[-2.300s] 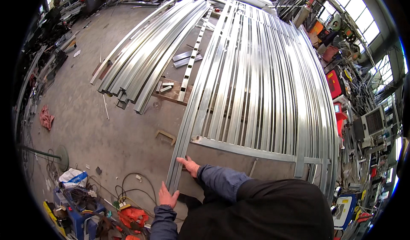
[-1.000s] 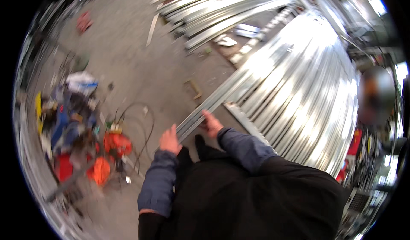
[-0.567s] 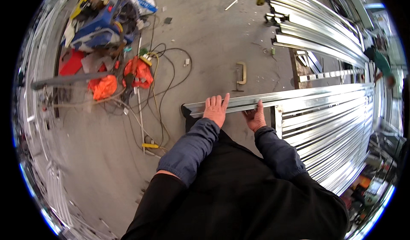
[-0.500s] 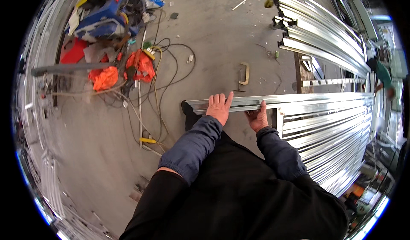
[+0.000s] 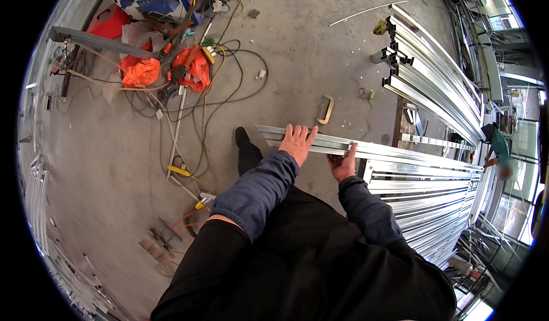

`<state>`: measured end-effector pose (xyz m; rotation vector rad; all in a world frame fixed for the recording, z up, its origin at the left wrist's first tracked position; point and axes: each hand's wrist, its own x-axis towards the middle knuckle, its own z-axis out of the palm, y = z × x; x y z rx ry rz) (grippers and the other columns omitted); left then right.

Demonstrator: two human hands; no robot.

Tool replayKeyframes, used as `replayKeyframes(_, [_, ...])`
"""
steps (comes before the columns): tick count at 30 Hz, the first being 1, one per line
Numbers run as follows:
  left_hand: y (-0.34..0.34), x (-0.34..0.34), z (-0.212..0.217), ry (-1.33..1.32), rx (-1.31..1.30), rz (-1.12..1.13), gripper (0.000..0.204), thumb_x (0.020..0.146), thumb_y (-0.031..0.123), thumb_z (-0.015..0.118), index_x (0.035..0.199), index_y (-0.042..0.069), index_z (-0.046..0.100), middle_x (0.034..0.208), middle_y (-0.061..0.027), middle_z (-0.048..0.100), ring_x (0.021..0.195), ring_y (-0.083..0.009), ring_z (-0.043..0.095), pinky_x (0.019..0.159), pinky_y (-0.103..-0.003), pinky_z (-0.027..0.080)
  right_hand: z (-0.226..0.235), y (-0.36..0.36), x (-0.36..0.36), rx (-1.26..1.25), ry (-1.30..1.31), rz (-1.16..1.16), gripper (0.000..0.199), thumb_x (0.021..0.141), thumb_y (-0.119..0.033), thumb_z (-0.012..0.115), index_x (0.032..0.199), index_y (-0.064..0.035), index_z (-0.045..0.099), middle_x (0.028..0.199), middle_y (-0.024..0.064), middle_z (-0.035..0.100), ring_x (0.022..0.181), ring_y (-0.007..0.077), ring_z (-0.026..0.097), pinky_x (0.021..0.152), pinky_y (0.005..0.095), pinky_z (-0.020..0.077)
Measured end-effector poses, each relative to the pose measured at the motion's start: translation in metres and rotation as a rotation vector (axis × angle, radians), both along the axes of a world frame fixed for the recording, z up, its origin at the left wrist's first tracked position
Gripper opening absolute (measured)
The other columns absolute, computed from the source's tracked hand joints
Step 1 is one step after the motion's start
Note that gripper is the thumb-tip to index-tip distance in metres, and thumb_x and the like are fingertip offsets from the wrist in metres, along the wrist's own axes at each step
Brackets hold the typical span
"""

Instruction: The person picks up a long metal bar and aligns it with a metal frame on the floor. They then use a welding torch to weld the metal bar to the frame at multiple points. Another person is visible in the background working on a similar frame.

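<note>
The long silver profile (image 5: 389,153) lies across under both hands and runs off to their right; whether it is one ridged length or two side by side, I cannot tell. The left hand (image 5: 296,145) spreads over it near its slanted cut end, probably to steady that end, though whether its fingers hook underneath is hidden. The right hand (image 5: 343,164) grips the near edge, thumb up and fingers below, which likely carries some weight. Just right of this grip begins a slatted metal frame (image 5: 423,198), its parallel rails lined up much as the profile is, perhaps to bear its length. Just beyond the hands, a brass-coloured C-clamp (image 5: 328,110) lies loose on the floor (image 5: 303,58), seemingly within reach. Farther off to the right are stacked channels (image 5: 437,69), and a co-worker (image 5: 500,146) near the profile's far end. Well left of the grip, cables (image 5: 237,92) coil beside orange bags (image 5: 197,69).
</note>
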<state>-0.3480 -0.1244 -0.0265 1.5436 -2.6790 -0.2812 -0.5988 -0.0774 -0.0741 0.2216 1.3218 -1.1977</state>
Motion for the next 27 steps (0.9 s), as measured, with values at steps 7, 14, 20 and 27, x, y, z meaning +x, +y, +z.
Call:
replayKeyframes(7, [0.000,0.003,-0.005,0.023,-0.034,-0.008,0.066,0.101,0.016,0.051,0.167,0.012,0.040,0.126,-0.0096,0.056,0.118,-0.0275,0.051,0.111,-0.050,0.036,-0.003,0.000,0.004,-0.009,0.022,-0.023,0.093,0.088,-0.084,0.067,0.152,-0.0179,0.053,0.147,0.0055,0.061,0.137,0.0300,0.056,0.121,0.0504,0.0432])
replayKeyframes(14, [-0.003,0.007,0.002,0.019,-0.016,-0.046,0.062,0.101,0.017,0.051,0.162,0.011,0.046,0.122,-0.0083,0.057,0.114,-0.0264,0.052,0.103,-0.047,0.039,0.011,-0.005,0.016,0.040,0.042,-0.054,0.092,0.092,-0.085,0.060,0.154,-0.0172,0.051,0.149,0.0079,0.061,0.134,0.0316,0.059,0.120,0.0505,0.0453])
replayKeyframes(20, [-0.005,0.006,-0.001,0.031,-0.042,-0.053,0.059,0.100,0.019,0.053,0.159,0.010,0.048,0.121,-0.0074,0.059,0.113,-0.0253,0.052,0.100,-0.045,0.040,0.015,-0.009,0.018,0.015,0.057,-0.014,0.096,0.093,-0.087,0.055,0.155,-0.0141,0.050,0.152,0.0119,0.059,0.138,0.0346,0.057,0.121,0.0551,0.0462])
replayKeyframes(27, [-0.005,0.005,-0.004,0.004,-0.122,-0.058,0.059,0.100,0.021,0.053,0.157,0.008,0.049,0.116,-0.0067,0.061,0.109,-0.0249,0.054,0.096,-0.045,0.041,0.010,-0.007,0.016,-0.009,0.068,0.001,0.095,0.093,-0.086,0.054,0.154,-0.0122,0.051,0.150,0.0145,0.060,0.139,0.0378,0.056,0.121,0.0561,0.0463])
